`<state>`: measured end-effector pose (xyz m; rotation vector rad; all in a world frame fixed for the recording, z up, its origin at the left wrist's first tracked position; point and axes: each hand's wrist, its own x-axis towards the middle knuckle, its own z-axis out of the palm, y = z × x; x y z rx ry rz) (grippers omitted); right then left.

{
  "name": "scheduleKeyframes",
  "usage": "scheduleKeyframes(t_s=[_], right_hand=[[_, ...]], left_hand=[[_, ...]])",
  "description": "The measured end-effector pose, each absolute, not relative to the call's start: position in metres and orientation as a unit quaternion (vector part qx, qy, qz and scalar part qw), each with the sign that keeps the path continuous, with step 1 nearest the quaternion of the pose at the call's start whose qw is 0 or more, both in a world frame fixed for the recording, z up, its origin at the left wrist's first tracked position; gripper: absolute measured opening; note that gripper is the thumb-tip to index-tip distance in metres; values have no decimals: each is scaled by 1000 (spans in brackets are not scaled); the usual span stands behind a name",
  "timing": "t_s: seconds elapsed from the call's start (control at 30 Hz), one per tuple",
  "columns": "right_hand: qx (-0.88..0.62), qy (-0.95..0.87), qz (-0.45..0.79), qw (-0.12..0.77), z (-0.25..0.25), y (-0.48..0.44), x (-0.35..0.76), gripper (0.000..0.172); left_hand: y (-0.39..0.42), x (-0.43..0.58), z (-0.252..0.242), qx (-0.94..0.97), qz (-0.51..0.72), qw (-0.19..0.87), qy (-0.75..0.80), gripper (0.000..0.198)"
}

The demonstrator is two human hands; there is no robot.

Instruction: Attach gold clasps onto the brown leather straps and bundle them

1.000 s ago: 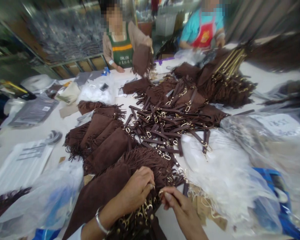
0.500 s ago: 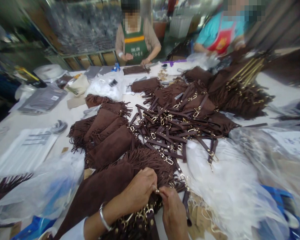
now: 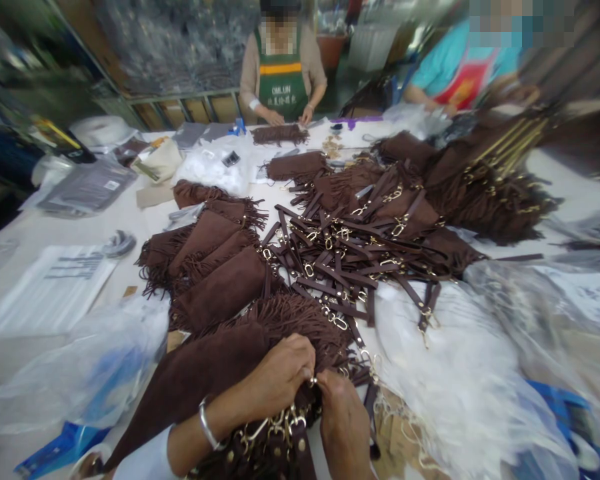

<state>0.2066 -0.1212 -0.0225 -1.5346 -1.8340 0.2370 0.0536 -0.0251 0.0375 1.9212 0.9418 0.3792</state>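
Head view: at the bottom centre the left hand (image 3: pixel 280 377) and the right hand (image 3: pixel 343 420) meet fingertip to fingertip over a brown fringed bag (image 3: pixel 200 380). The left fingers are pinched together on a small gold clasp (image 3: pixel 312 382); the right fingers are curled in against the same spot, though whether they grip it is hard to tell. A silver bangle (image 3: pixel 206 424) sits on the left wrist. Below the hands, at the bottom edge, lies a bunch of gold hardware (image 3: pixel 275 430) on brown straps.

Just above, in mid-frame, more bags (image 3: pixel 215 273) lie stacked and overlapping, and to their right a tangled heap of straps (image 3: pixel 345 257) with gold clips spreads across the table (image 3: pixel 130 223). Clear plastic bags hold the soft goods: one at lower left (image 3: pixel 80 373) has something blue inside, one at lower right (image 3: pixel 460 373) holds white filling, and a smaller one in the upper middle (image 3: pixel 215 167) holds white material with a dark tag on top. A flat printed packet (image 3: pixel 50 293) lies at the left.

At the top centre a person in a green apron (image 3: pixel 283 80) has both hands on a fringed piece (image 3: pixel 280 133); at upper right another person in a red apron (image 3: pixel 467 80) leans over the table.
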Motion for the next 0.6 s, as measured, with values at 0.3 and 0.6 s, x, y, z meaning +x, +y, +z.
scheduleKeyframes(t_s=[0.3,0.6], right_hand=[[-560,-751,130,326,-18,-126,232,23],[-535,-643,347,423,15,-173,177,27]], left_hand=[[-27,53,44,798,135,447,381,16],[-34,43,53,849,171,410,288,25]])
